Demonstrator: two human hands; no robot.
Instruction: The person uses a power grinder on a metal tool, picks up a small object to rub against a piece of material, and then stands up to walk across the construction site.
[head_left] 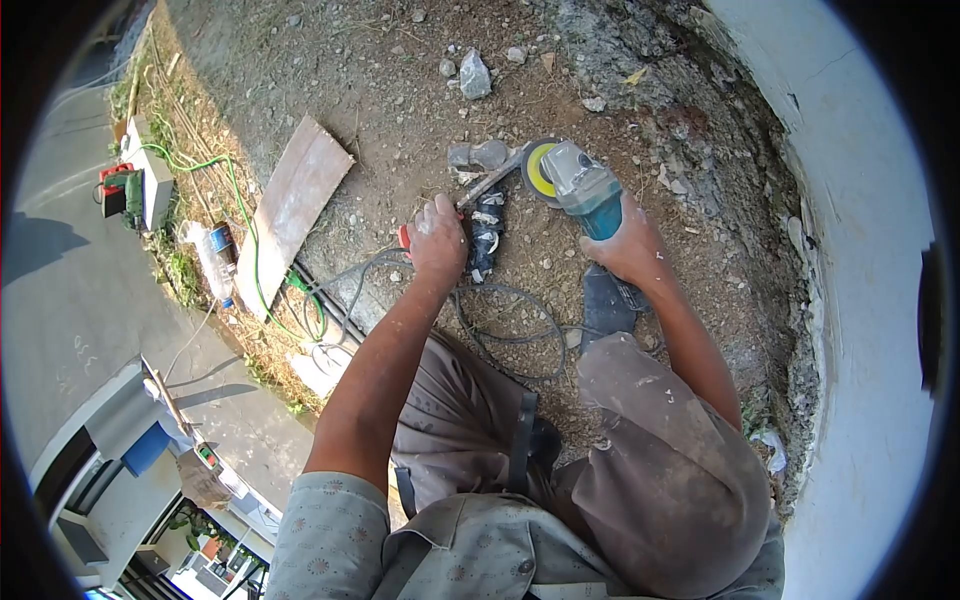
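My right hand (pixel 630 242) is wrapped round the teal body of an angle grinder (pixel 596 200). Its yellow-centred disc (pixel 541 173) faces left, against or very near the end of a narrow metal tool (pixel 490 182). My left hand (pixel 438 240) grips that red-handled tool, whose exact kind I cannot make out. Just beyond the tool lies a grey, blocky piece (pixel 478 155) on the dirt. A dark, white-spattered object (pixel 487 235), perhaps a shoe, is beside my left hand. A grey cable (pixel 520 290) loops on the ground below.
A pale board (pixel 295 215) lies left, with a green cord (pixel 235 180) across it. Near it are a plastic bottle (pixel 208 262) and a green-and-red tool (pixel 122 192). A white wall (pixel 860 300) rises at right. Loose stones (pixel 475 75) lie ahead.
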